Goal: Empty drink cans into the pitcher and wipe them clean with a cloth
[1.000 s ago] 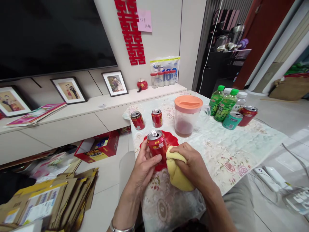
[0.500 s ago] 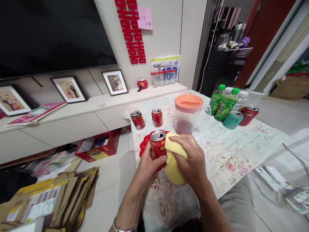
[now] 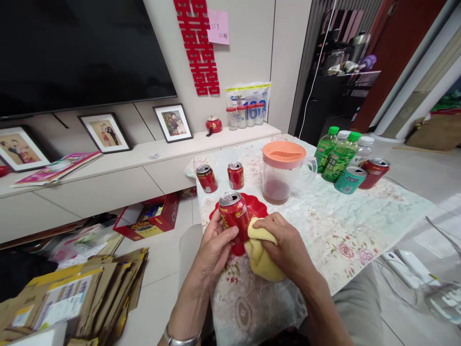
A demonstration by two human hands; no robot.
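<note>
Red can: in the left hand, nearly upright, over the scalloped red dish; its top is open with the tab standing up, and whether its base touches the dish is hidden.
Left hand: fingers wrapped around the can's lower left side, thumb across the front; a silver bracelet circles the wrist.
Right hand: fingers closed on the yellow cloth, gripping its upper part.
Yellow cloth: bunched up, its upper edge against the can's right side, the rest hanging below the fingers.
Counter: covered in a pale floral tablecloth, with the dish near the person's edge.
Beyond the dish: two more opened cans, a left one and a right one, standing apart.
Pitcher: clear-walled, with an orange lid and a little reddish-brown content at the bottom, right of those two cans.
Right-hand group: green bottles, white-capped bottles, a teal can and another red can, close together.
White cabinet: behind, carrying framed photos, a red pot and red-lidded jars.
</note>
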